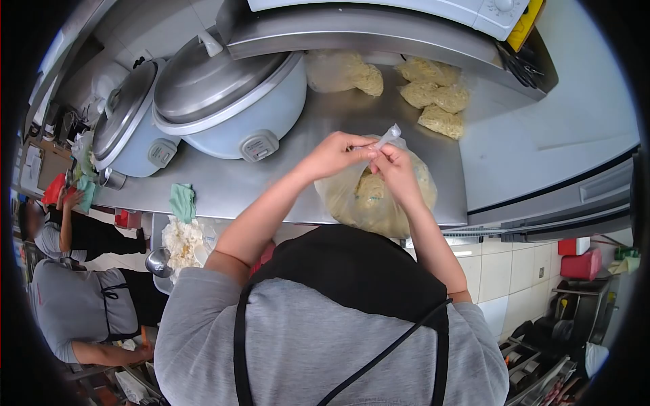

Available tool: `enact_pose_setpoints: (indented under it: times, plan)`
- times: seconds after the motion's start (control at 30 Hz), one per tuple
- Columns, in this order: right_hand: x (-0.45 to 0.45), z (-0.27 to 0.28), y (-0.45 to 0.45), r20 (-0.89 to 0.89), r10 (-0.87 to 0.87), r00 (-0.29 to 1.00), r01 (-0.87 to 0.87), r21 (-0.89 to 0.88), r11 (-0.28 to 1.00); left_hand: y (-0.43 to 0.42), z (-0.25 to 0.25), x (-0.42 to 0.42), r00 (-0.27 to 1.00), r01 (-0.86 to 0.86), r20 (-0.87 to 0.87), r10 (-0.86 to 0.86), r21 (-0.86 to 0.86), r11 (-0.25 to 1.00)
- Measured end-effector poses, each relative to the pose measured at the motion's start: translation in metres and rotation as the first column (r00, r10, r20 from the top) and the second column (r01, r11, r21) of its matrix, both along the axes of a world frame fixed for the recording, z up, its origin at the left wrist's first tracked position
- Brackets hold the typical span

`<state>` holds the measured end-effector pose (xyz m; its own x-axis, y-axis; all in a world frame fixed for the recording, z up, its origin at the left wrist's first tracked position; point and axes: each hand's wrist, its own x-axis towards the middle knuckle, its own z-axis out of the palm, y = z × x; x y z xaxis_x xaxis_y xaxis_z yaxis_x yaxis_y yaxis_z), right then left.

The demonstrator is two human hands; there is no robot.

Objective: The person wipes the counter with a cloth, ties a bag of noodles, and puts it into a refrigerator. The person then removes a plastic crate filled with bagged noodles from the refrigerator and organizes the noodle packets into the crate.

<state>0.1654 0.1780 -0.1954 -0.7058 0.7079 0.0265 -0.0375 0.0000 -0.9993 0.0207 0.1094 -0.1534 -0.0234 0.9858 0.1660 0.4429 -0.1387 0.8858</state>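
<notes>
A smooth, brushed stainless steel bench [271, 186] runs under a raised metal shelf [352, 42] that overhangs its far edge. Toward the bench's far left stands a big pale-blue rice cooker with a domed metal lid [237, 115]; a smaller pale-blue cooker [128, 132] stands just beside it, nearer the left end. The large translucent plastic bag [359, 203], rounded and filled with pale yellow food, sits at the near edge toward the near right corner, bulging slightly over it. Lumpy clear bags of yellow noodle-like strands [433, 95] lie near the far right corner, with a cloudy similar bag [345, 73] left of them. A crumpled green cloth [182, 201] hangs at the near edge, left of the hands.

Both forearms reach forward and converge above the large bag. The left hand [342, 152] and right hand [395, 172] meet, their fingers pinching its gathered, twisted neck [388, 137].
</notes>
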Motion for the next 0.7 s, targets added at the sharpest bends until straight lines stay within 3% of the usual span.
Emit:
enact_pose_setpoints:
  times: [0.07, 0.23, 0.3, 0.33, 0.37, 0.4, 0.43, 0.5, 0.53, 0.6, 0.63, 0.7]
  plan:
    - [-0.004, 0.005, -0.006, -0.043, -0.074, 0.996, 0.072, -0.051, 0.996, 0.000, -0.018, 0.001, 0.984, -0.033, 0.174, 0.046, -0.078, 0.996]
    - [0.003, -0.001, 0.000, -0.054, -0.187, 0.981, 0.177, -0.155, 0.972, 0.002, -0.013, 0.005, 0.997, -0.061, 0.048, 0.068, -0.126, 0.990]
    - [0.008, 0.000, -0.007, -0.098, -0.212, 0.972, 0.224, 0.133, 0.965, 0.004, -0.015, 0.003, 0.993, -0.114, -0.004, 0.114, -0.137, 0.984]
    - [0.011, 0.003, -0.010, -0.096, -0.213, 0.972, 0.224, 0.135, 0.965, 0.007, -0.022, -0.001, 0.994, -0.109, 0.007, 0.111, -0.114, 0.987]
    - [0.014, 0.008, -0.014, 0.006, -0.249, 0.968, 0.202, 0.564, 0.801, 0.009, -0.026, -0.003, 0.994, -0.105, 0.018, 0.107, -0.092, 0.990]
    - [0.017, 0.009, -0.017, 0.083, -0.323, 0.943, 0.088, 0.872, 0.482, 0.009, -0.024, -0.004, 0.994, -0.101, 0.021, 0.103, -0.096, 0.990]
    - [0.019, 0.006, -0.016, 0.088, -0.328, 0.941, 0.088, 0.870, 0.484, 0.008, -0.021, -0.005, 0.998, -0.052, 0.012, 0.054, -0.122, 0.991]
    - [0.024, -0.004, -0.013, 0.214, -0.383, 0.899, -0.060, 0.925, 0.375, 0.008, -0.016, -0.007, 1.000, 0.004, 0.008, -0.003, -0.147, 0.989]
    - [0.026, -0.006, -0.011, 0.217, -0.386, 0.897, -0.062, 0.925, 0.375, 0.008, -0.013, -0.009, 0.994, 0.034, 0.106, -0.014, -0.188, 0.982]
    - [0.027, -0.008, -0.009, 0.137, -0.238, 0.962, 0.040, 0.789, 0.614, 0.008, -0.014, -0.014, 0.979, 0.067, 0.203, -0.020, -0.227, 0.972]
    - [0.026, -0.007, -0.010, 0.139, -0.239, 0.961, 0.039, 0.788, 0.615, 0.008, -0.017, -0.017, 0.963, 0.135, 0.259, -0.071, -0.238, 0.962]
    - [0.021, 0.000, -0.016, -0.013, -0.286, 0.958, 0.218, 0.682, 0.698, 0.009, -0.023, -0.018, 0.941, 0.204, 0.317, -0.121, -0.244, 0.948]
